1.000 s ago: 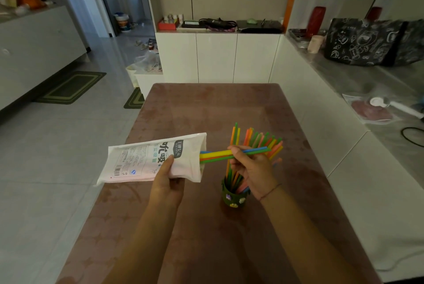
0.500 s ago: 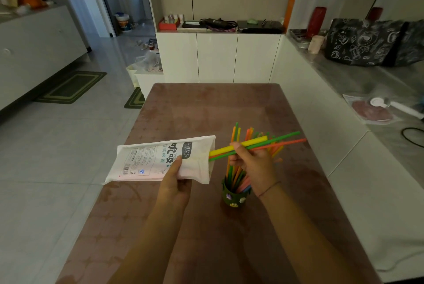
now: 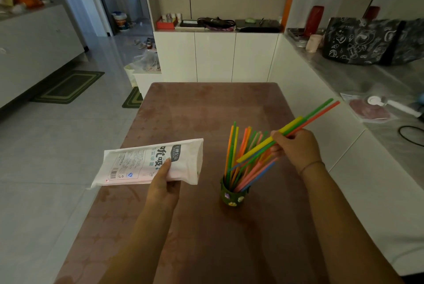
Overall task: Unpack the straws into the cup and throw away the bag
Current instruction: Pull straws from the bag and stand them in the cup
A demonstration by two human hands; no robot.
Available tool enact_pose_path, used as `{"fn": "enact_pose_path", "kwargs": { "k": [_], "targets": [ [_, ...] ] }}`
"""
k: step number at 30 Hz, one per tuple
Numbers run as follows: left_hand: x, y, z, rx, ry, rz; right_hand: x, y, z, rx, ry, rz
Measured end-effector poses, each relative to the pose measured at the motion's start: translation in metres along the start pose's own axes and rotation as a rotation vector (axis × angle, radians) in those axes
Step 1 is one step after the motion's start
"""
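My left hand point(image 3: 164, 182) grips a white printed straw bag point(image 3: 146, 163) by its lower edge, held level above the left part of the brown table point(image 3: 206, 109), mouth toward the right. My right hand point(image 3: 297, 148) is closed on a few straws point(image 3: 305, 120), yellow, green and orange, fully out of the bag and slanting up to the right. Their lower ends hang above a small dark green cup point(image 3: 231, 196) that stands on the table and holds several coloured straws point(image 3: 234, 146) fanned out.
A grey counter point(image 3: 367, 81) runs along the right with a black patterned bag point(image 3: 367, 40), a red bottle point(image 3: 314, 19) and a white-handled tool point(image 3: 394, 105). White cabinets point(image 3: 215, 56) stand behind the table. Tiled floor with green mats point(image 3: 68, 86) lies left.
My right hand has pulled the few straws completely out of the bag and swung them right and up over the cup. The bag has shifted slightly left and down.
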State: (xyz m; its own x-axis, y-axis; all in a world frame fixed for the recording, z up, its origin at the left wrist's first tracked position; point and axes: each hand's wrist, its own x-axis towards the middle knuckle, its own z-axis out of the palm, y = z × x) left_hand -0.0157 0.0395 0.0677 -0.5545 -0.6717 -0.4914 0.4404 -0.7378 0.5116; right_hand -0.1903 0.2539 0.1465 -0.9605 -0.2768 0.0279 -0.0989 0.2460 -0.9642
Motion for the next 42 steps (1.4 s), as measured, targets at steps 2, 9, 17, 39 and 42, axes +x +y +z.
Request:
{"fn": "enact_pose_path", "kwargs": {
  "k": [2, 9, 17, 39, 42],
  "targets": [
    [0.000, -0.002, 0.000, 0.011, -0.002, -0.003, -0.001, 0.002, 0.003, -0.118, 0.019, -0.035],
    [0.000, -0.006, 0.001, 0.014, -0.027, -0.003, 0.010, 0.007, 0.008, -0.406, -0.018, -0.137],
    [0.004, -0.007, 0.002, 0.012, -0.005, -0.009, 0.015, 0.005, 0.006, -0.280, 0.034, -0.209],
    [0.004, -0.011, 0.007, 0.047, -0.022, -0.006, 0.027, -0.010, 0.016, -0.196, 0.026, -0.332],
    [0.004, -0.010, 0.007, 0.041, -0.026, -0.006, 0.035, -0.018, 0.024, -0.296, 0.002, -0.399]
  ]
}}
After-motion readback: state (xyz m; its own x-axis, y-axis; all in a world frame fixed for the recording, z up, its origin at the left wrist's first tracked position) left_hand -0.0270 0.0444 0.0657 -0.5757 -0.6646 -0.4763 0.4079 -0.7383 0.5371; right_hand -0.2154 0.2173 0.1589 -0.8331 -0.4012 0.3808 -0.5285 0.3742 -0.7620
